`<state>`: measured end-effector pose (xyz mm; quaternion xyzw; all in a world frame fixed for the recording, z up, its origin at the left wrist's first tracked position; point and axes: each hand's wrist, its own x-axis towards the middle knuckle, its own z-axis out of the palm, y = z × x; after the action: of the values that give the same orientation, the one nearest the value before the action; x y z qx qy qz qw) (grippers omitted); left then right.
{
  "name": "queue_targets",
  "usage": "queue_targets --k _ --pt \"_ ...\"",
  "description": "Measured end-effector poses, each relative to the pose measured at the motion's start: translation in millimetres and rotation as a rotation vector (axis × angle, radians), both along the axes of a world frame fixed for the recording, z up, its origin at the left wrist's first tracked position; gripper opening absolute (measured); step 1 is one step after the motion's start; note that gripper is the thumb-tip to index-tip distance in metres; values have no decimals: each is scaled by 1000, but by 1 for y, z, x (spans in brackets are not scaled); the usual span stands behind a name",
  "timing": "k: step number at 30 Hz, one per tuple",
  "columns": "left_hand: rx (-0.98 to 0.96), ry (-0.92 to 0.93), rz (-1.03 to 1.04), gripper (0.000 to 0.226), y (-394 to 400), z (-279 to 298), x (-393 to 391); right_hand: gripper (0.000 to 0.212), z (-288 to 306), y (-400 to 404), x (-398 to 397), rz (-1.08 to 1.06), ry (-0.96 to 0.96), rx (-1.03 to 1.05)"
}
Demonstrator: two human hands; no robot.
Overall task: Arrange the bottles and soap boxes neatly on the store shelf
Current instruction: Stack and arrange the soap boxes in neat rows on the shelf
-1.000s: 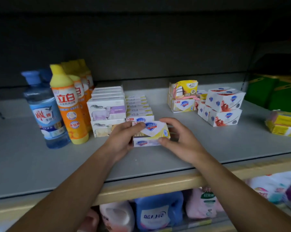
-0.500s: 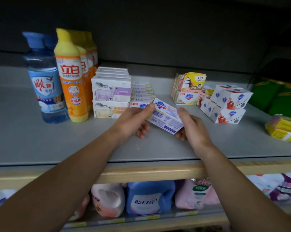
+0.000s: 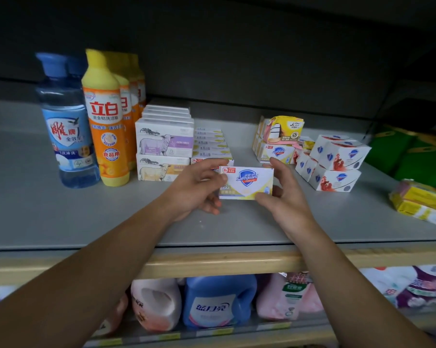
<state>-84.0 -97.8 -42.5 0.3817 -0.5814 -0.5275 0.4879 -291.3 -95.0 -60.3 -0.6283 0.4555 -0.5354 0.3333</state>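
Since 0.5 s ago the soap box has flipped from barcode side to logo face toward the camera, upright, held above the shelf front. Head view: left hand pinches its left end w/ thumb and fingers, right hand grips the right end, thumb under, forefinger on top. Behind it lies a row of flat soap boxes; stacked sheep boxes, an orange bottle and a blue bottle stand to the left; shield boxes sit right.

left hand + right hand: pinch 1 Safeguard soap box | apparently lifted off shelf
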Motion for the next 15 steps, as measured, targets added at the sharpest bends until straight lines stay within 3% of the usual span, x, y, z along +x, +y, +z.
queue_targets --k 5,11,15 --pt "-84 55 77 40 -2 1 3 48 0 -4 3 -35 74 -44" --pt "-74 58 171 11 0 1 -2 51 -1 -4 4 -122 131 -62" --pt "-136 14 190 26 4 6 2 43 0 0 7 -108 160 -106"
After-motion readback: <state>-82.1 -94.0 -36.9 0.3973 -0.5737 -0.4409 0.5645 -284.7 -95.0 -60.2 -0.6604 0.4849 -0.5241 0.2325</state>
